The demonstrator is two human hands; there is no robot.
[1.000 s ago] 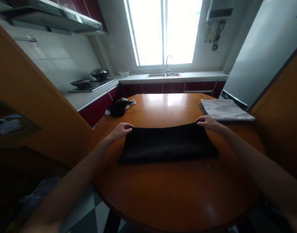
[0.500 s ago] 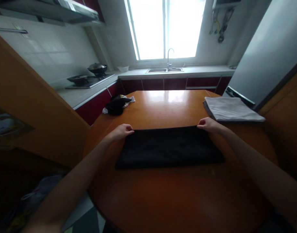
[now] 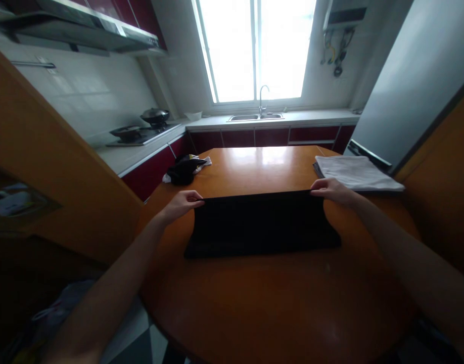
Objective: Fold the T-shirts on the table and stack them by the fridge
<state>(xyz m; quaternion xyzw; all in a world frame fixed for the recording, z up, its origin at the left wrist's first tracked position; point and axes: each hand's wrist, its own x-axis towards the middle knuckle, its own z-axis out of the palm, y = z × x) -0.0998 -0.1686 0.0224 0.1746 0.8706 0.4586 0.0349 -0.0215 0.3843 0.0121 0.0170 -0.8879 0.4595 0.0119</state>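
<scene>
Black cloth (image 3: 264,225) has risen at its far edge, stretched between pinching left hand (image 3: 181,205) and right hand (image 3: 333,191).

Daylight pours through a bright sliding window (image 3: 232,50) in the pale far wall (image 3: 182,65), above a white counter (image 3: 319,117) with a sink (image 3: 232,119) and dark red cabinets (image 3: 270,138). At left a range hood (image 3: 88,33) hangs over the stove (image 3: 145,135), with a wooden panel (image 3: 76,187) nearer; at right stands a tall silvery panel (image 3: 402,86). The rounded wooden surface (image 3: 270,303) catches glare at its far end, above a floor (image 3: 156,344) of light and dark tiles.
</scene>
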